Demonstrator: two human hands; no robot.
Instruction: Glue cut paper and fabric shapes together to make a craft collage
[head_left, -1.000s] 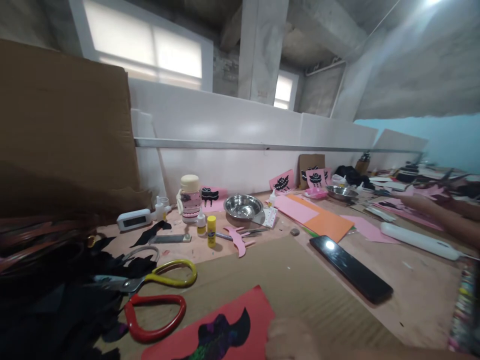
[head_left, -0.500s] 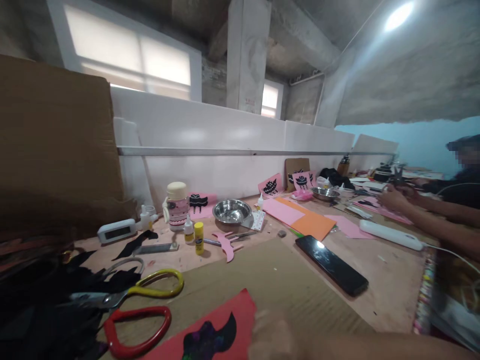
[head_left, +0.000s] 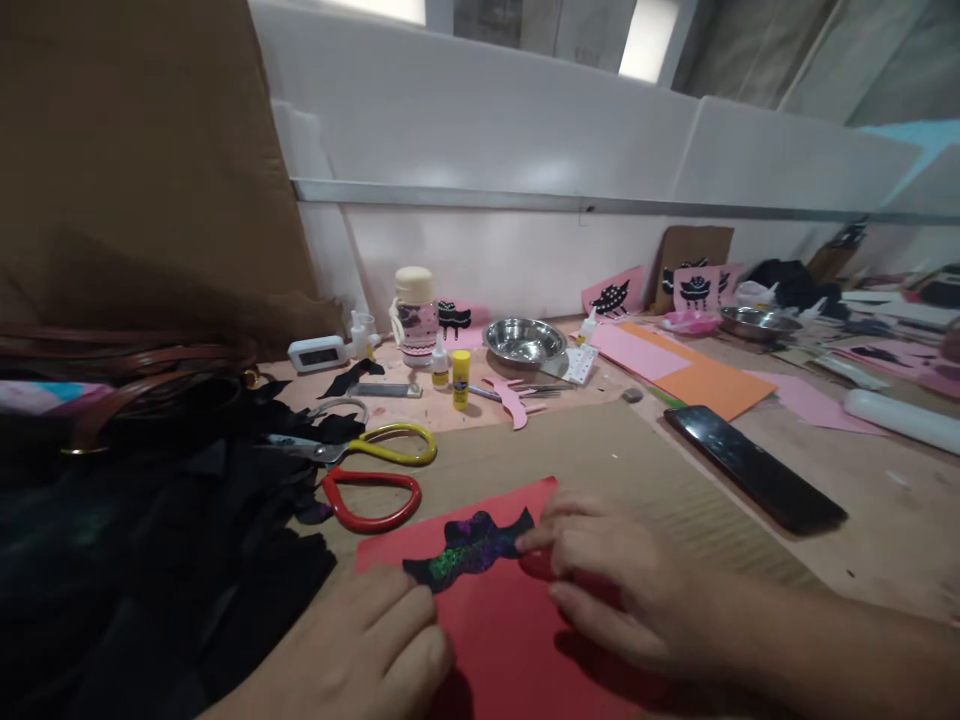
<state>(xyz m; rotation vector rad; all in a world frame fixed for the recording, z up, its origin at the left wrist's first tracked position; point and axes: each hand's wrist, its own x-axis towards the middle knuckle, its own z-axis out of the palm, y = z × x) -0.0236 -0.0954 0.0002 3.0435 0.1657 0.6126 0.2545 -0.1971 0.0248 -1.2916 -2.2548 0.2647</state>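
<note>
A black cut-out with green and purple glitter lies on a sheet of red paper in front of me. My left hand is curled at the paper's left side, its knuckles beside the cut-out's left tip; what its fingertips press or pinch is hidden. The index fingertip of my right hand touches the cut-out's right tip, with the thumb apart from the fingers above the paper. Scissors with one yellow and one red handle lie just beyond my left hand, blades among black scraps.
Past the cardboard stand a glue stick, a small glue bottle, a jar and a steel bowl. A phone lies to the right, near orange paper. A tall cardboard panel rises at left.
The view has tipped down and turned left. My left hand has come into view, and my right hand, blurred before, now rests a fingertip on the cut-out. The co-worker has left the view.
</note>
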